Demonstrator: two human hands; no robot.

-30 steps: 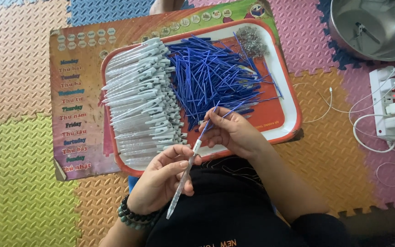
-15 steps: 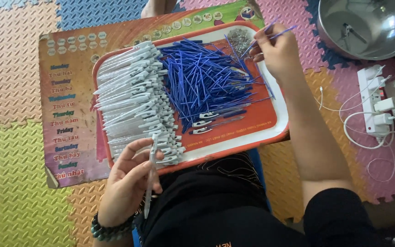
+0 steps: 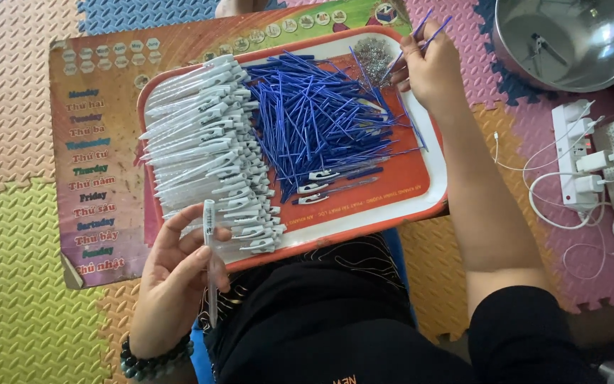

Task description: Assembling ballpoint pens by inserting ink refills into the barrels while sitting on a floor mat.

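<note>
At tray's near-left corner, left hand (image 3: pixel 172 277) w/ fingers wrapped round a clear pen barrel (image 3: pixel 209 256), held about upright over the front rim of the red tray (image 3: pixel 392 217). Tray's left half: stacked white pen barrels (image 3: pixel 207 149). Middle: heap of blue refills (image 3: pixel 314 121). Far-right corner: right hand (image 3: pixel 431 67) pinching a blue refill (image 3: pixel 435 32) beside a small pile of metal springs (image 3: pixel 374 57). Off tray's right edge: steel pot (image 3: pixel 570 43), white power strip (image 3: pixel 573 163).

My left hand (image 3: pixel 175 274) is holding a clear pen barrel (image 3: pixel 210 263); my right hand (image 3: pixel 431 67) is pinching a blue refill (image 3: pixel 429 32) over the red tray (image 3: pixel 364 220).
</note>
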